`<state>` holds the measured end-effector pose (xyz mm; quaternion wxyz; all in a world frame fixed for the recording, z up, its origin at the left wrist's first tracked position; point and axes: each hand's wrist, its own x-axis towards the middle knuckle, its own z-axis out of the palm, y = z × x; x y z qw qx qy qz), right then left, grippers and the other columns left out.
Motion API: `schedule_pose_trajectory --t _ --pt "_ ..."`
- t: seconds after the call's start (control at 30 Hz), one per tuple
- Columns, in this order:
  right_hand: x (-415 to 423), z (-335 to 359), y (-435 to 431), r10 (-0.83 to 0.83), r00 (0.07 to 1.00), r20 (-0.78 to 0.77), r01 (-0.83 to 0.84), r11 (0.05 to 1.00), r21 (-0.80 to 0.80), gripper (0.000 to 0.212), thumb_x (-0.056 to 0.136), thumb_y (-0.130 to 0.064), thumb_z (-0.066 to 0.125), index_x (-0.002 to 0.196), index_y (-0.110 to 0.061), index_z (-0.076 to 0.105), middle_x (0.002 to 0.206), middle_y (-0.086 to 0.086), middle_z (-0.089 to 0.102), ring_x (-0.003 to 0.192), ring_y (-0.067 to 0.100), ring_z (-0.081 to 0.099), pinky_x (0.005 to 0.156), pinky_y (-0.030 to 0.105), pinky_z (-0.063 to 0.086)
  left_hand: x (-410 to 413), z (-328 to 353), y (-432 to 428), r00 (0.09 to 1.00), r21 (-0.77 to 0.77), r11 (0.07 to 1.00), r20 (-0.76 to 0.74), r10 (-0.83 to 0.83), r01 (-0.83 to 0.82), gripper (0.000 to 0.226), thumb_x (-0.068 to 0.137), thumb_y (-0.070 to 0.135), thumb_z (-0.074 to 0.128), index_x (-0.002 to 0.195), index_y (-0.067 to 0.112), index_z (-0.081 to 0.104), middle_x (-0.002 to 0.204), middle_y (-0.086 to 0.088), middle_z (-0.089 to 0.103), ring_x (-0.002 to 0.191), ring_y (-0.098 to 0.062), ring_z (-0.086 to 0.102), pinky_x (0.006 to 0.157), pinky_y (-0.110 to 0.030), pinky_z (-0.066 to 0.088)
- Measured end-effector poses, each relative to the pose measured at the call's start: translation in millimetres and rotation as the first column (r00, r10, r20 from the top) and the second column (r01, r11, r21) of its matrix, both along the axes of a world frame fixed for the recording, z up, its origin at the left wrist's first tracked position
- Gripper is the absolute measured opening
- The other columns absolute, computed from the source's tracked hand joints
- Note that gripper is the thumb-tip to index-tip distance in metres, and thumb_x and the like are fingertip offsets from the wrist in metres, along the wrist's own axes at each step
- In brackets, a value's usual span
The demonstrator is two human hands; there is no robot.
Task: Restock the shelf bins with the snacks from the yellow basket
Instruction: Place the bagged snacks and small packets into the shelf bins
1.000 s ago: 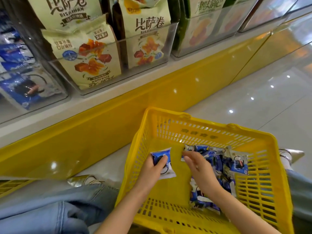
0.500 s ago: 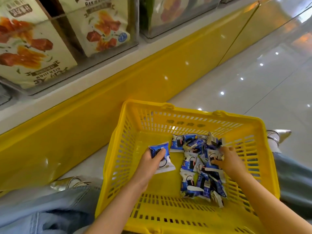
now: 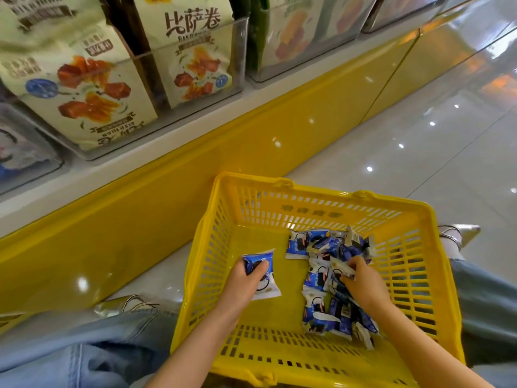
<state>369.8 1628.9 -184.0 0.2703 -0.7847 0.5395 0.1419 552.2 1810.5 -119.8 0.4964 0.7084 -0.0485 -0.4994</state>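
A yellow basket [image 3: 279,191] stands on the floor between my knees. Several small blue-and-white snack packets [image 3: 319,278] lie heaped in its right half. My left hand [image 3: 246,284] grips one blue-and-white packet [image 3: 265,287] over the basket's left side. My right hand [image 3: 363,284] reaches into the heap and pinches a packet [image 3: 342,268] at its top. Clear shelf bins [image 3: 195,77] stand above the yellow base. The far-left bin [image 3: 25,155] shows blue-and-white packets like those in the basket.
Cream snack bags [image 3: 92,93] fill the clear bins on the white shelf ledge [image 3: 156,141]. A yellow plinth [image 3: 140,214] runs under the shelf. Glossy floor [image 3: 419,152] extends to the right. My denim-clad knees [image 3: 84,348] flank the basket, and silver shoes [image 3: 461,233] show beside it.
The view tilted back up toward the shelf. My right hand moved left onto the top of the heap and took hold of a packet. My left hand kept its packet.
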Motion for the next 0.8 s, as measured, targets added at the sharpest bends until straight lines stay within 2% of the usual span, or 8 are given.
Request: schedule_pose_trajectory --t 0.1,0.2,0.3,0.37,0.43,0.53,0.67,0.8 --pt "24 26 12 -0.045 0.98 0.193 0.024 0.994 0.108 0.038 0.09 -0.026 0.06 0.12 -0.011 0.044 0.096 0.002 0.062 0.069 0.009 0.057 0.053 0.021 0.045 2 1 3 1.0 0.026 0.999 0.023 0.018 -0.018 0.023 0.093 0.024 0.054 0.112 0.012 0.054 0.108 -0.008 0.063 0.094 -0.013 0.059 0.072 -0.019 0.045" --pt "51 60 29 -0.227 0.898 0.376 0.056 0.908 0.415 0.046 0.089 -0.03 0.061 0.126 -0.008 0.043 0.107 0.008 0.064 0.085 0.016 0.065 0.069 0.026 0.054 5 5 4 0.998 0.019 0.999 0.048 0.036 -0.037 0.026 0.093 0.02 0.055 0.115 0.007 0.053 0.108 -0.011 0.062 0.094 -0.017 0.059 0.074 -0.022 0.046" --pt "73 95 49 -0.353 0.788 0.504 -0.025 0.8 0.599 0.039 0.088 -0.028 0.062 0.121 -0.013 0.048 0.108 0.005 0.064 0.091 0.012 0.066 0.073 0.021 0.054 8 17 7 0.996 -0.016 0.997 0.04 0.081 -0.08 0.026 0.094 0.018 0.052 0.118 0.008 0.051 0.106 -0.007 0.059 0.084 -0.008 0.057 0.054 -0.011 0.047" --pt "85 112 62 -0.366 0.733 0.574 -0.077 0.793 0.604 0.026 0.088 -0.023 0.062 0.111 -0.014 0.053 0.107 0.006 0.066 0.091 0.011 0.067 0.07 0.019 0.054 12 28 11 0.995 -0.058 0.993 -0.007 0.101 -0.101 0.027 0.095 0.024 0.05 0.119 0.013 0.052 0.113 -0.006 0.061 0.09 -0.009 0.059 0.061 -0.013 0.05" --pt "97 128 73 -0.355 0.698 0.622 -0.117 0.801 0.587 0.023 0.089 -0.02 0.061 0.109 -0.011 0.055 0.106 0.009 0.065 0.09 0.011 0.067 0.069 0.019 0.054 16 41 17 0.988 -0.151 0.979 -0.101 0.119 -0.133 0.034 0.091 0.04 0.048 0.116 0.02 0.056 0.114 -0.004 0.066 0.098 -0.019 0.063 0.081 -0.033 0.053" --pt "114 151 87 -0.329 0.697 0.638 -0.127 0.819 0.56 0.027 0.088 -0.024 0.061 0.11 -0.011 0.055 0.102 0.006 0.064 0.086 0.008 0.066 0.069 0.018 0.054 28 67 31 0.974 -0.285 0.94 -0.177 0.141 -0.188 0.048 0.077 0.053 0.048 0.111 0.021 0.059 0.101 -0.005 0.072 0.084 -0.023 0.07 0.061 -0.036 0.057" --pt "131 181 105 -0.148 0.731 0.666 -0.264 0.839 0.476 0.029 0.089 -0.029 0.058 0.114 -0.014 0.058 0.107 0.006 0.067 0.093 0.009 0.065 0.075 0.019 0.054 49 94 57 0.988 -0.312 0.943 0.059 0.144 -0.119 0.028 0.085 0.03 0.06 0.11 0.021 0.054 0.104 -0.003 0.07 0.084 -0.02 0.07 0.067 -0.038 0.057" --pt "152 210 124 -0.102 0.716 0.691 -0.362 0.792 0.492 0.03 0.095 -0.025 0.045 0.117 -0.01 0.058 0.111 0.007 0.067 0.1 0.014 0.064 0.081 0.024 0.055 81 120 88 0.964 -0.354 0.934 0.228 0.133 -0.045 0.019 0.088 0.02 0.059 0.106 0.02 0.052 0.099 0.003 0.067 0.072 -0.005 0.068 0.057 -0.021 0.054"
